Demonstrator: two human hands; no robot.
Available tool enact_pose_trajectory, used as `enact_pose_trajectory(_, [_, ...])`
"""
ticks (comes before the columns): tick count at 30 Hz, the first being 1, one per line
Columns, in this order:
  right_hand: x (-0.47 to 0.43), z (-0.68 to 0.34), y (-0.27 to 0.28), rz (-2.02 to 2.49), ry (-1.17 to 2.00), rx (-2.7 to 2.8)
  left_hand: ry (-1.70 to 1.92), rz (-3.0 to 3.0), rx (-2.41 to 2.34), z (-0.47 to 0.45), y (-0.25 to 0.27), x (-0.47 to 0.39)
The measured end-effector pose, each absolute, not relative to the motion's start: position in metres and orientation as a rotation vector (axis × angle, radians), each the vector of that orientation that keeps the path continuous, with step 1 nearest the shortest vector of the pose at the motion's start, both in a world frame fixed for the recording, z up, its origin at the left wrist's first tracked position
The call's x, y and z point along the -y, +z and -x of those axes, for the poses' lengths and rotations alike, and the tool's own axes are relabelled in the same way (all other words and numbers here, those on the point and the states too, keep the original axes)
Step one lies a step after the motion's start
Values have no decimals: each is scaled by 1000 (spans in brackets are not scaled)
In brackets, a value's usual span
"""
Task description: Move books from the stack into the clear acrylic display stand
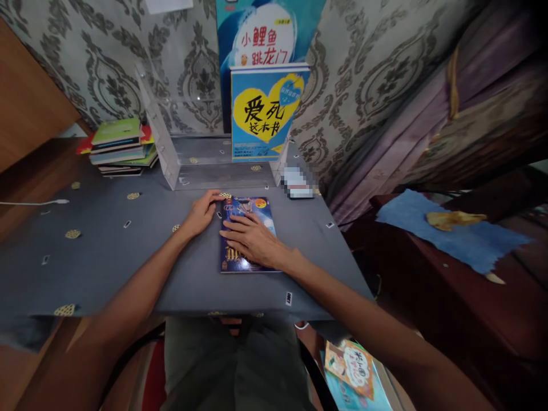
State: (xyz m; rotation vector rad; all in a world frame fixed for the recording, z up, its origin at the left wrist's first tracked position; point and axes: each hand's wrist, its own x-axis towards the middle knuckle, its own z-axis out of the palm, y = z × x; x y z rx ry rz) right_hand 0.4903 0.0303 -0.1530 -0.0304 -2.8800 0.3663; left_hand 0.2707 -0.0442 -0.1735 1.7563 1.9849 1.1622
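A dark blue book (268,214) with gold lettering lies closed on the grey cloth in front of me. My right hand (252,240) rests flat across its cover, fingers spread, hiding much of the middle. At the upper left corner of the book is my left hand (203,212), its fingers stretched toward that corner and resting on the cloth; whether they touch the book I cannot tell. Behind both hands stands a clear acrylic rack (226,174) holding a blue book (257,149) with a yellow heart. A taller teal book (231,28) rises behind that one.
Several books are piled in a stack (117,137) at the back left. A phone-like object (298,185), partly blurred, lies right of the rack. A white cable (43,202) crosses the left side. More books (355,371) sit below the table at right, near a blue cloth (411,214).
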Motion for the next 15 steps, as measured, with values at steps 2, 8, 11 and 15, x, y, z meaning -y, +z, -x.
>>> enact_pose_trajectory(2, [-26, -495, -153, 16, 377, 2882, 1172, -1756, -1981, -271, -173, 44])
enact_pose_trajectory(8, [-10, -515, -148, -27, 411, 2900, 1151, -1739, -1998, -272, -171, 45])
enact_pose_trajectory(11, [0, -524, -145, -42, 411, 2882, 1145, -1743, -2005, -272, -171, 44])
enact_pose_trajectory(15, [15, -534, -151, -36, 390, 2820, 1164, -1764, -2007, -272, -173, 44])
